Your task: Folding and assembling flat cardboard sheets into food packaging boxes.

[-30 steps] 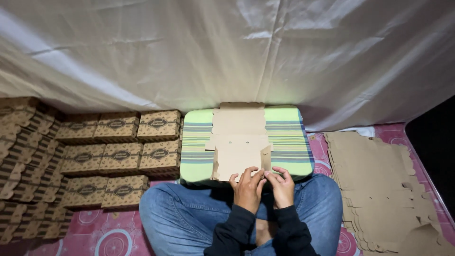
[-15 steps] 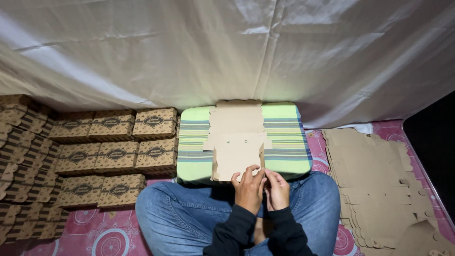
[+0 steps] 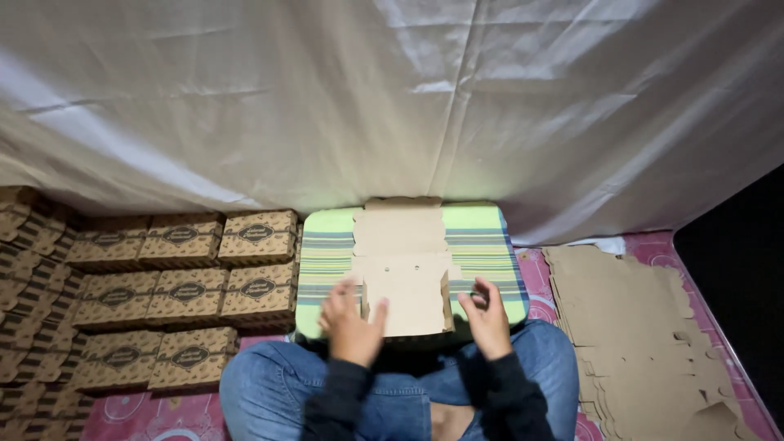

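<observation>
Both hands open, holding nothing: left hand (image 3: 353, 320), right hand (image 3: 487, 318) flank half-folded cardboard box (image 3: 404, 282), empty, on striped cushion (image 3: 325, 260).

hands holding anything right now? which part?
Left hand touches the cardboard box blank at its folded-up left side flap; right hand is open beside the right flap.

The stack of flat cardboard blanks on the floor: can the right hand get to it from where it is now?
Probably yes. The right hand hovers open beside the half-folded box on the striped cushion, holding nothing. The stack of flat cardboard blanks lies on that same side, and nothing stands between them.
</observation>
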